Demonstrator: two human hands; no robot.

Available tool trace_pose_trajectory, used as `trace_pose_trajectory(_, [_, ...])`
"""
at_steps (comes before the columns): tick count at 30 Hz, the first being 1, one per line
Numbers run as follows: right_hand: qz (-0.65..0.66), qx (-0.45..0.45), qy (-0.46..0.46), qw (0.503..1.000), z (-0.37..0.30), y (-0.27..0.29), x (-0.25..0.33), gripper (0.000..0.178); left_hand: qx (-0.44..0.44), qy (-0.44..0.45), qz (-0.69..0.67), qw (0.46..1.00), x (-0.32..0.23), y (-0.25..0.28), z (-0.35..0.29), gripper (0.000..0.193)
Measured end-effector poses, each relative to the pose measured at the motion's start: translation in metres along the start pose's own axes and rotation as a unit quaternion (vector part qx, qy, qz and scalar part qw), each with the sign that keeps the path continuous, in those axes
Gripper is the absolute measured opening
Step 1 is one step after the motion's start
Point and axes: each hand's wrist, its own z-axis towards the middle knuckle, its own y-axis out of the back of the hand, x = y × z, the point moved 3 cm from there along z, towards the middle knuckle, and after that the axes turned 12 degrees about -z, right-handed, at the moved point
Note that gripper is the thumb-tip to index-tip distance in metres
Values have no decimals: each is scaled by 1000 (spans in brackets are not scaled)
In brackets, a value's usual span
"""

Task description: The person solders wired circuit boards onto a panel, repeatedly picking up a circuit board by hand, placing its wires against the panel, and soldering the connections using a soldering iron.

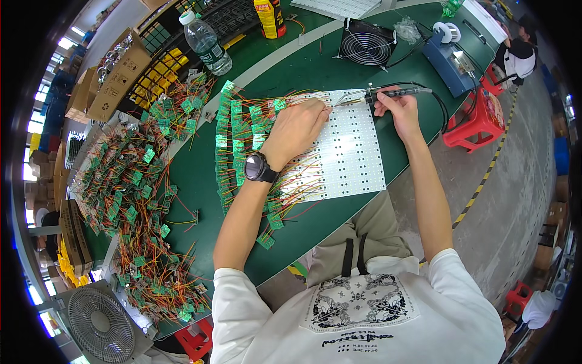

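Observation:
My right hand (397, 110) grips a soldering iron (397, 93) with a dark handle and a cable running off to the right. Its metal tip reaches left, close to the fingertips of my left hand (301, 128). That left hand rests over a white perforated panel (354, 161), fingers pinched together near its far edge; what they hold is hidden. Red and yellow wires (303, 182) lie across the panel's left part. They lead to small green circuit boards (237, 130) set in rows left of the panel, partly covered by my left hand and forearm.
A big heap of wired circuit boards (130, 188) fills the table's left. Farther back stand a water bottle (206, 42), a yellow bottle (270, 18), a black fan (367, 43) and a blue soldering station (450, 64) with a solder spool (447, 33). Red stools (476, 121) are at right, near another person (518, 57).

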Motion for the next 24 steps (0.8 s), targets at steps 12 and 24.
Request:
trace_pose_trajectory(12, [-4, 9, 0, 1000, 0, 1, -4, 22, -39, -32, 63, 997, 3, -3, -2, 14])
trace_pose_trajectory(24, [-21, 35, 2, 999, -1, 0, -1, 19, -66, -27, 93, 993, 6, -7, -1, 10])
